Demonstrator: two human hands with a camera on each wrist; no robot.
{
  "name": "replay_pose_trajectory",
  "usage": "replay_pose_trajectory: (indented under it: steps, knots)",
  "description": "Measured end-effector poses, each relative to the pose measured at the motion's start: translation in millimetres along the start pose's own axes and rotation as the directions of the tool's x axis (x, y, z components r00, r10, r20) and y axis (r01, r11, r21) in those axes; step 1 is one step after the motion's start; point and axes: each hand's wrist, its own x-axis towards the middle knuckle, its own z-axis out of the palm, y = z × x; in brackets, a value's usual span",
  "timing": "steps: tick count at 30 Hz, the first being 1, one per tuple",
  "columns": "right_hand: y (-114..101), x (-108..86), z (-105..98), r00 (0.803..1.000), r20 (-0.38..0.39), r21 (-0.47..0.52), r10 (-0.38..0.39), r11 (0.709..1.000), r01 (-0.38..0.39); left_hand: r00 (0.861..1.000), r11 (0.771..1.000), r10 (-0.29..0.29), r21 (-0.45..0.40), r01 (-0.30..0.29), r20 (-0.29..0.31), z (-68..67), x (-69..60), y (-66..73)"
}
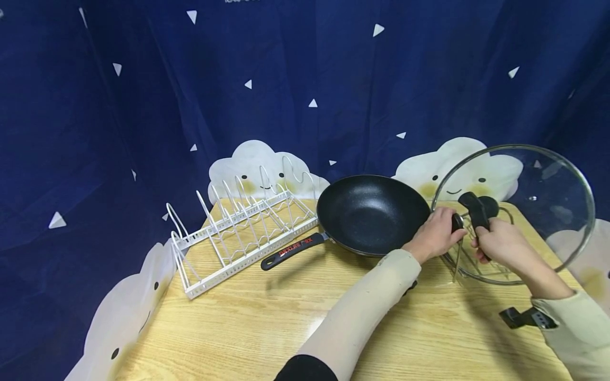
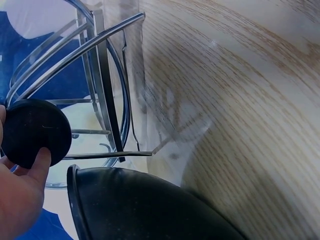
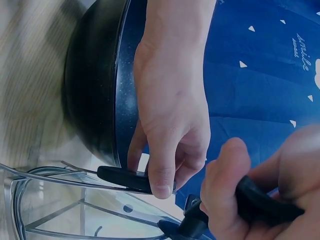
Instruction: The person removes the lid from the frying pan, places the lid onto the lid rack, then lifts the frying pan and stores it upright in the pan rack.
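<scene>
A large clear glass lid (image 1: 562, 211) with a metal rim stands on edge at the right, among the bars of a metal wire rack (image 2: 102, 75). My right hand (image 1: 507, 246) grips the lid's black handle (image 1: 476, 211), its fingers curled round it. Just left of it, my left hand (image 1: 436, 233) pinches a round black disc (image 2: 37, 132) like a knob, between thumb and fingers. The disc lies against the rack's bars; I cannot tell what it is fixed to. A black wok (image 1: 374, 214) sits beside my left hand, whose wrist is near its right rim.
The wok's long handle (image 1: 293, 251) points left, toward a white wire dish rack (image 1: 248, 227) with upright loops. All stand on a wooden table (image 1: 229, 328). A dark blue curtain (image 1: 286, 63) with clouds and triangles hangs behind. A black strap piece (image 1: 526, 318) shows by my right sleeve.
</scene>
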Motion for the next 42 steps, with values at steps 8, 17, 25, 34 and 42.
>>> replay_pose_trajectory:
  steps: [8, 17, 25, 34, 42]
  knots:
    - [-2.1, -1.4, -1.9, 1.0, 0.006, -0.035, -0.007, 0.999, 0.008, 1.0, 1.0, 0.009, 0.01, -0.009, -0.007, -0.6, -1.4, 1.3]
    - [-4.8, -2.3, -4.1, 0.999, 0.027, -0.052, -0.018, 0.998, 0.019, 0.999, 0.999, 0.039, 0.003, -0.039, 0.017, -7.0, -0.6, -1.4]
    - [-8.0, -4.6, -7.8, 0.996, -0.071, -0.203, -0.05, 0.979, 0.034, 0.99, 0.995, 0.095, 0.006, -0.096, 0.104, -20.7, -1.3, -7.5]
    - [-14.8, 0.0, -10.2, 0.932, -0.267, -0.361, -0.246, 0.922, 0.14, 0.97, 0.991, 0.102, 0.061, -0.118, 0.221, -57.0, -8.1, -27.3]
    - [-25.6, -1.8, 0.8, 0.884, -0.304, -0.419, -0.354, 0.884, 0.21, 0.953, 0.974, 0.11, 0.159, -0.159, 0.282, -95.2, -27.5, -56.9]
